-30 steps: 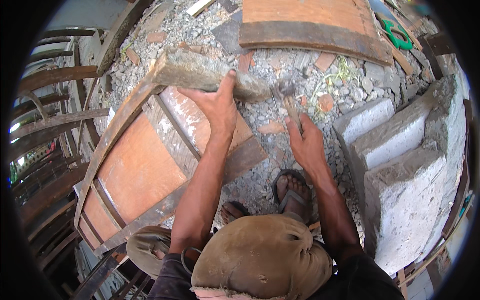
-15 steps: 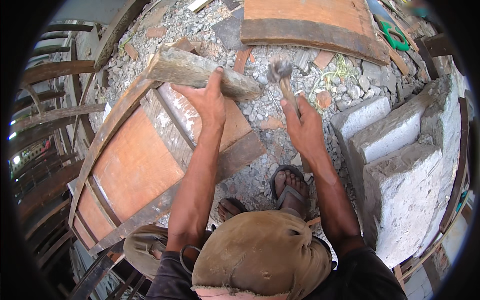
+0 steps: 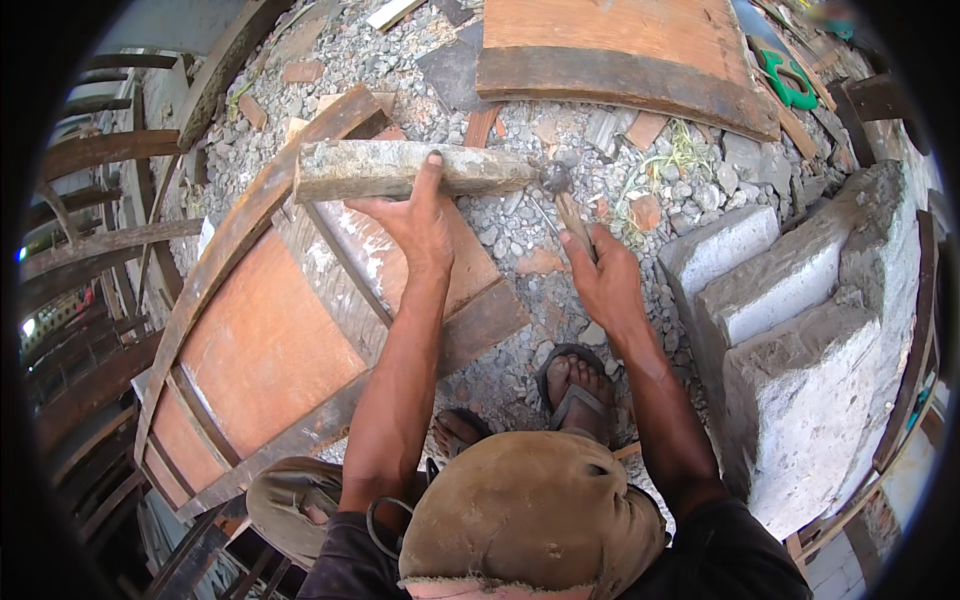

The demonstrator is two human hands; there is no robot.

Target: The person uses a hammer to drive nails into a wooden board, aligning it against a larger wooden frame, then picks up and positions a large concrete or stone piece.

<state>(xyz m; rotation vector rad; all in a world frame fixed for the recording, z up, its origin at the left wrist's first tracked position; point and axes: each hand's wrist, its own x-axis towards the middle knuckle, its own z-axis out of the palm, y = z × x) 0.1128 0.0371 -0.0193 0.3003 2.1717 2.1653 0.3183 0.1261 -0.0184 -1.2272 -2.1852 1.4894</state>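
Note:
My left hand (image 3: 420, 230) grips a short, weathered length of timber (image 3: 400, 172) from its near side, thumb over the top. The timber lies roughly level across the upper end of a wooden framed panel (image 3: 270, 330) with orange-brown boards. My right hand (image 3: 608, 278) is closed around the wooden handle of a hammer (image 3: 572, 212). The hammer's dark head is at the timber's right end; whether they touch I cannot tell. A thin, straight metal piece (image 3: 543, 213) shows just below that end. My fingers on the timber's far side are hidden.
Grey gravel and rubble (image 3: 560, 300) surround my sandalled feet (image 3: 580, 385). Broken concrete slabs (image 3: 800, 350) are on the right. Another wooden panel (image 3: 620, 80) lies ahead, with a green-handled saw (image 3: 788, 80) beside it. Dark curved timbers (image 3: 110, 230) fill the left side.
The timber has swung from slanting to nearly level, its right end rising and its left end dropping. The hammer head has come down to the timber's right end.

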